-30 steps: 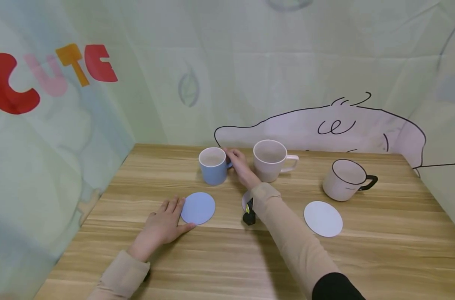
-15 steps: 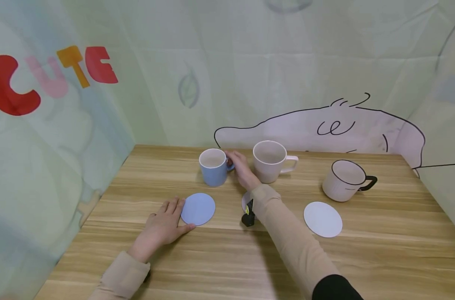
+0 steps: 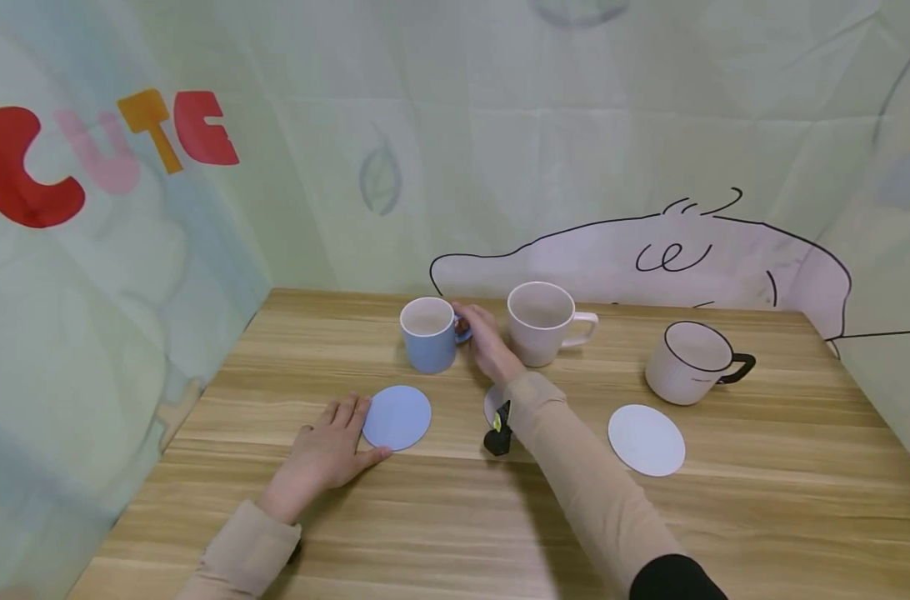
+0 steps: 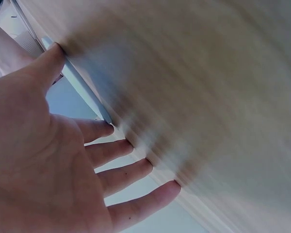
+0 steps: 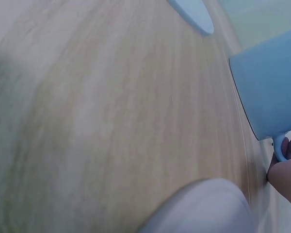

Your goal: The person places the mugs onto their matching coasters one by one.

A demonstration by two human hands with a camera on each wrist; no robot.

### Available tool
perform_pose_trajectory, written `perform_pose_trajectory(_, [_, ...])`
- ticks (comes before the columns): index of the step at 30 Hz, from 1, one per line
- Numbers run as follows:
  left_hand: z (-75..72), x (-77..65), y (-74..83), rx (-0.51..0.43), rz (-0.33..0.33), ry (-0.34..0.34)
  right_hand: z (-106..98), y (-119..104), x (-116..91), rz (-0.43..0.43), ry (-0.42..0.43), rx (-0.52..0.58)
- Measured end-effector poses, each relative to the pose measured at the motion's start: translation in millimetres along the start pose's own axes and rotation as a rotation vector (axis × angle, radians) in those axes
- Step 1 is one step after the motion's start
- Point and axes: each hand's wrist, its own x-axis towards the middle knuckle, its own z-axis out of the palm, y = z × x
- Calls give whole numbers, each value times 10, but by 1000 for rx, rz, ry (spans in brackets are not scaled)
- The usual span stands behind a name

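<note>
A light blue mug [image 3: 430, 350] with a white inside stands upright near the back of the table. My right hand [image 3: 488, 340] pinches its handle from the right; in the right wrist view the thumb and a finger lie at the mug handle [image 5: 278, 145]. Closer to me, a round blue coaster [image 3: 397, 418] lies flat. My left hand [image 3: 326, 450] rests beside it, fingers spread, with the index finger and thumb touching its edge. The left wrist view shows the left palm [image 4: 43, 155] and straight fingers against the wooden surface.
A large pale mug [image 3: 539, 337] stands just right of my right hand. Farther right is a white mug [image 3: 683, 371] with a black rim and handle, and a white coaster [image 3: 646, 440] before it. Another coaster [image 3: 492, 402] is partly hidden under my right forearm. A printed curtain [image 3: 500, 167] hangs behind.
My right fingers have shifted slightly at the blue mug's handle, and more of the handle shows. The mug has hardly moved. My left hand keeps its place by the blue coaster.
</note>
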Motion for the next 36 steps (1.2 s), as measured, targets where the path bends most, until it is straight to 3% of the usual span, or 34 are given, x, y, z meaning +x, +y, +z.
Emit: perform_pose_trajectory(36, [-29, -4, 12, -4, -5, -17, 65, -86, -174, 59, -27, 117])
